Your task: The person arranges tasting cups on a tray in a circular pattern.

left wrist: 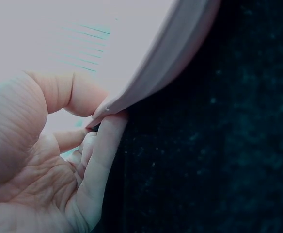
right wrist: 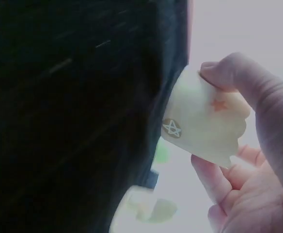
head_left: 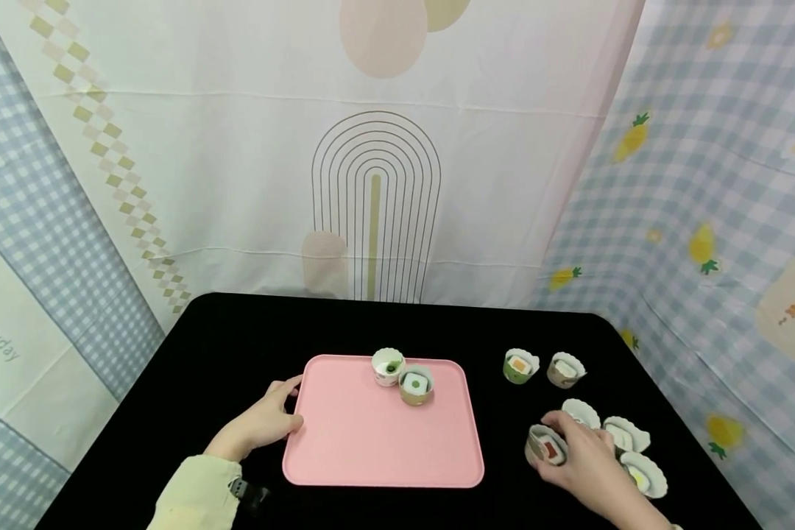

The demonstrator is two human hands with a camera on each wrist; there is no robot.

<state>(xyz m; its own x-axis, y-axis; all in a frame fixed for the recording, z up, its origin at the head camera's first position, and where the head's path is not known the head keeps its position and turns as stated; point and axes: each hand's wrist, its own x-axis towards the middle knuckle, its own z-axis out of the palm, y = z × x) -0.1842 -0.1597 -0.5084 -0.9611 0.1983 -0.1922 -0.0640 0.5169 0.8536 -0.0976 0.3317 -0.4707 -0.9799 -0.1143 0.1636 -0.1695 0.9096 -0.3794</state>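
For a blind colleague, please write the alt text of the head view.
A person's right hand holds a scalloped paper cup; the left hand grips the left rim of a pink tray. Two more cups sit on it, and five others on the black table, at right.

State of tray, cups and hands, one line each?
Pink tray: face up, left edge pinched.
Left hand: pinching tray edge.
Right hand: gripping held cup.
Held cup: opening up, something red inside.
White cup on tray: upright, something green inside.
Brown cup on tray: upright, white piece inside.
Green cup: upright, something orange inside.
Brown cup at rear right: upright, pale piece inside.
Three cups at near right: partly hidden.
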